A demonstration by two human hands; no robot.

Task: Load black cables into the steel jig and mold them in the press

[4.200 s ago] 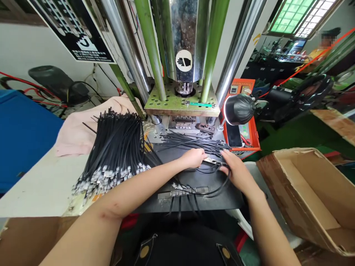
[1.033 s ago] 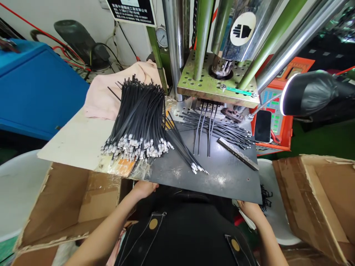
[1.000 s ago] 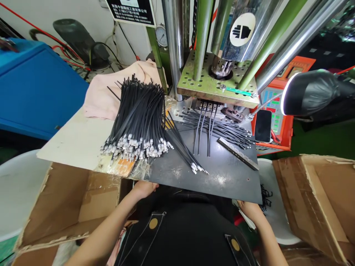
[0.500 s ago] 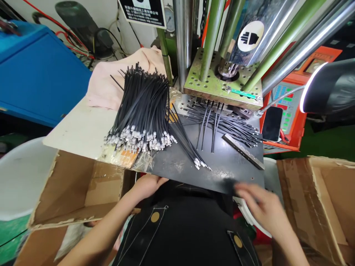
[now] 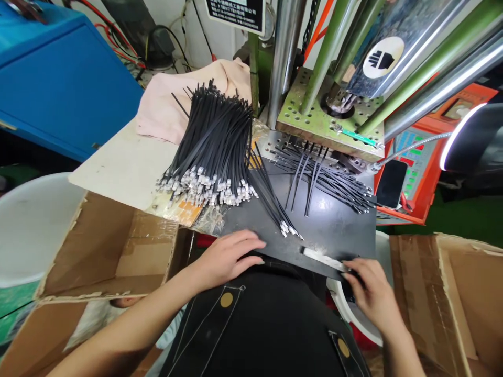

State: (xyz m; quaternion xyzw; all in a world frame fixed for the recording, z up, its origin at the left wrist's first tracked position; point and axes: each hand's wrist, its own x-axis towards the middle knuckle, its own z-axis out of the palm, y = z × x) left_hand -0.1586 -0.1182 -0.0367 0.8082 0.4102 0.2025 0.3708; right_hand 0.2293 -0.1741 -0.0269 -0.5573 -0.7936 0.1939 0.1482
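My right hand (image 5: 371,288) is closed at the table's front right, its thumb and fingers gripping one end of a narrow metal bar (image 5: 322,258). The bar points left, close above the dark tabletop (image 5: 267,222), and is slightly blurred. At the front edge my left hand (image 5: 233,254) is open, fingers pointing right, holding nothing. Beyond it lies a big bundle of black cables (image 5: 220,136) with clear and metal connectors on their near ends. A few separate cables (image 5: 273,201) lie right of the bundle. Several others (image 5: 308,178) stick out from under the press plate (image 5: 330,125).
More black cables (image 5: 346,186) lie across the table's right side. A phone (image 5: 393,183) leans on an orange control box (image 5: 426,201). A lamp (image 5: 477,139) stands at right. Cardboard boxes (image 5: 106,246) and a white tub (image 5: 31,225) flank the table. Pink cloth (image 5: 163,107) lies behind.
The metal bar has left its place on the right of the tabletop and is now in my right hand. My left hand has come up from below the edge and moved right.
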